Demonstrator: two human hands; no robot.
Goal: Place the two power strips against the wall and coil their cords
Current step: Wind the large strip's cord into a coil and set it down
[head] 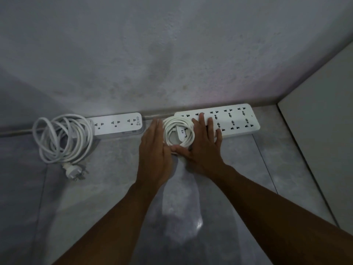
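Two white power strips lie on the floor along the wall. The small strip [118, 124] is at the left, with its cord [63, 138] in a loose coil beside it and the plug [75, 172] lying in front. The wide strip [235, 119] is at the right. Its cord [178, 133] forms a tight coil at its left end, around the plug. My left hand [154, 155] is flat against the coil's left side. My right hand [203, 146] presses its right side, fingers spread over the strip, thumb under the coil.
The grey plaster wall [172, 64] meets the tiled floor [114, 188] at a low skirting. A pale panel [324, 131] stands along the right side. A bright reflection shows on the tiles between my forearms.
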